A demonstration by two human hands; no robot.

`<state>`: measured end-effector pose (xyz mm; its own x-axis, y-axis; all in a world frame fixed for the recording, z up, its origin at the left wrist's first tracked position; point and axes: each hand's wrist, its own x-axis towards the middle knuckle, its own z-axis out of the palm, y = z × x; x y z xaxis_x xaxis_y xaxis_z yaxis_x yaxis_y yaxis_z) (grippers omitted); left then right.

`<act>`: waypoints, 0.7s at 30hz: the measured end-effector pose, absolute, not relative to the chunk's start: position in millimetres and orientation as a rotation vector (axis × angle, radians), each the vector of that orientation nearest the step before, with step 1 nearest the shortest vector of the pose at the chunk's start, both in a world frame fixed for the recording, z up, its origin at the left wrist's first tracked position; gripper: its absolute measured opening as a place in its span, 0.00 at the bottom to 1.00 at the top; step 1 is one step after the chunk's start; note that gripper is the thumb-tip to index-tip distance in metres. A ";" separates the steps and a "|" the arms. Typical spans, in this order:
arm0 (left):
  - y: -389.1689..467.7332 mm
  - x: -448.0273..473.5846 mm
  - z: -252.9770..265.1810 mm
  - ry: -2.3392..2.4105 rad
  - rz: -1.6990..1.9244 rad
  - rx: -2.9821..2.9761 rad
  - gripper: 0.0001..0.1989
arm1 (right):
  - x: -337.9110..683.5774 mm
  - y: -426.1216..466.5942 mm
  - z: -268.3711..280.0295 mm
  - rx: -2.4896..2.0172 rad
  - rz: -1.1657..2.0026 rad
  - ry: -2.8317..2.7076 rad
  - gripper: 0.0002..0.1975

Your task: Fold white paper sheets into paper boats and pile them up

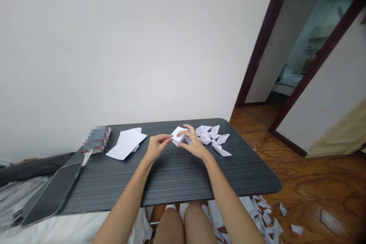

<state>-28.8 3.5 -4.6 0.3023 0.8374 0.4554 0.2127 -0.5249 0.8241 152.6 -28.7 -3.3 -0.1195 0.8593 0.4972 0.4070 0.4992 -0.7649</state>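
Note:
Between my hands, a little above the dark table, is a small folded white paper (178, 132) with several layers. My left hand (158, 145) pinches its left corner between thumb and fingers. On the other side, my right hand (193, 143) grips the paper with thumb and index finger, the other fingers raised. Just right of that hand lies a cluster of folded white paper boats (220, 148). To the left rests a loose stack of flat white paper sheets (127, 144).
The dark wood-grain table (171, 183) stands against a white wall. A tablet (54, 194) lies at its left edge, near a blurred-out book-like item (96, 140). Many folded paper pieces (265, 217) are scattered on the wooden floor at right. Beyond is a doorway (288, 57).

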 end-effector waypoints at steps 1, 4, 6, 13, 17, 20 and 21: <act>3.6 -27.7 -5.8 0.933 1.251 1.952 0.11 | 151.0 -28.5 -4.5 -1.086 0.532 -1.723 0.11; 2.3 -24.6 -7.2 0.926 1.299 2.009 0.10 | 147.3 -25.4 -8.1 -1.089 0.532 -1.658 0.06; 1.0 -23.1 -7.4 0.922 1.326 2.022 0.10 | 146.6 -23.0 -9.1 -1.107 0.579 -1.613 0.06; -3.9 -18.8 -7.0 0.982 1.359 2.023 0.09 | 149.2 -15.5 -11.2 -1.082 0.729 -1.501 0.10; -6.1 -15.6 -7.7 0.998 1.354 2.008 0.10 | 147.8 -12.5 -14.9 -1.091 0.749 -1.405 0.10; -5.9 -13.4 -10.7 0.987 1.343 1.923 0.12 | 146.0 -11.7 -16.8 -1.087 0.806 -1.350 0.10; -5.7 -12.8 -11.8 0.980 1.339 1.893 0.13 | 145.4 -11.7 -17.1 -1.078 0.822 -1.341 0.10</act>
